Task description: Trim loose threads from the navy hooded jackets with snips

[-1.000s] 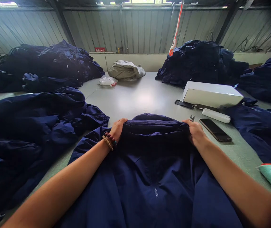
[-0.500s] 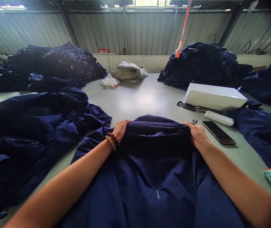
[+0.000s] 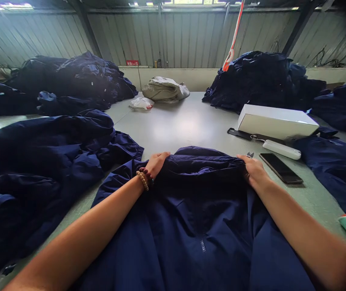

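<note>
Both left hand (image 3: 157,164) and right hand (image 3: 255,171) clutch a navy jacket (image 3: 197,210), fingers (image 3: 164,154) half-hidden.

Dim indoor light, bright window (image 3: 187,1) overhead, table (image 3: 173,131) glare, warped edges

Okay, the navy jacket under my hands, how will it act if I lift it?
The navy jacket will likely hang floppy, since it bunches in soft folds at your left hand. Its faint sheen suggests thin, fairly light, perhaps slippery fabric.
</note>
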`<state>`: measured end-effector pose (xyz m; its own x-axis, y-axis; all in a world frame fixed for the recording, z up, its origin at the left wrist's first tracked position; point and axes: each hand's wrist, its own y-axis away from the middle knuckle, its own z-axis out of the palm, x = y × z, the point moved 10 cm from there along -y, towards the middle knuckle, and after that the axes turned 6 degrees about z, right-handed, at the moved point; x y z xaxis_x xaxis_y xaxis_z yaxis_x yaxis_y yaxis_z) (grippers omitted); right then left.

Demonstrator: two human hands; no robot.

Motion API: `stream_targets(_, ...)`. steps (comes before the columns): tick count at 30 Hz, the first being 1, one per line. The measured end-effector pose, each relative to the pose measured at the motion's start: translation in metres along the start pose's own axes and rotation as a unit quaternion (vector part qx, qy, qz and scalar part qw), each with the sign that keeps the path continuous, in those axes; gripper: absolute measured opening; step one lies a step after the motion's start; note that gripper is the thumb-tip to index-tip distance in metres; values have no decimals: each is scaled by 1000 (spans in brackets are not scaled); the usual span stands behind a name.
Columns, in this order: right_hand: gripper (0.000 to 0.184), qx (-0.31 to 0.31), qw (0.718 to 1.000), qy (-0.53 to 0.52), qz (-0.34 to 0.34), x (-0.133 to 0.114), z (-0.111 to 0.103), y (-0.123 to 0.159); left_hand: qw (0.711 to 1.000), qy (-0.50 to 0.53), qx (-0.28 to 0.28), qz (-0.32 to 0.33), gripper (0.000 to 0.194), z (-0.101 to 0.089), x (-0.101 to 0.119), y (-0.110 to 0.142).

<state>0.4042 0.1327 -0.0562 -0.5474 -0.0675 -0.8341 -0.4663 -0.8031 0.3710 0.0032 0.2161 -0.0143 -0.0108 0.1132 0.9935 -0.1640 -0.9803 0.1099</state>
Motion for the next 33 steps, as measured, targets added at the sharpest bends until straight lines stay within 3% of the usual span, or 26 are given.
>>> stream_targets(2,33,16,1000,22,10,0,-2,1,999,7,-39,-4,25,9,2,6)
stream_targets(5,13,32,998,44,7,-2,-3,2,996,18,-89,-10,20,20,5,15)
stream_targets(8,27,32,998,49,-11,-5,-2,3,991,25,-132,-28,23,29,5,23)
stream_targets(12,31,57,982,107,-145,-34,-1,14,985,42,-158,-55,28,39,2,30)
stream_targets(15,23,77,951,133,-270,-63,5,43,984,65,-148,-71,26,43,-3,31)
stream_targets(19,6,1,922,179,-344,-70,37,98,980,92,-141,-102,23,52,-10,37)
stream_targets(21,4,-61,910,225,-343,-58,59,123,977,102,-150,-110,22,60,-10,44)
stream_targets(24,17,-156,888,293,-319,-33,91,149,971,114,-178,-111,22,73,-6,56)
stream_targets(29,12,-193,845,347,-358,-21,109,162,956,130,-247,-86,29,92,1,70)
stream_targets(33,30,-207,791,423,-390,-13,116,160,951,121,-280,-52,32,97,5,72)
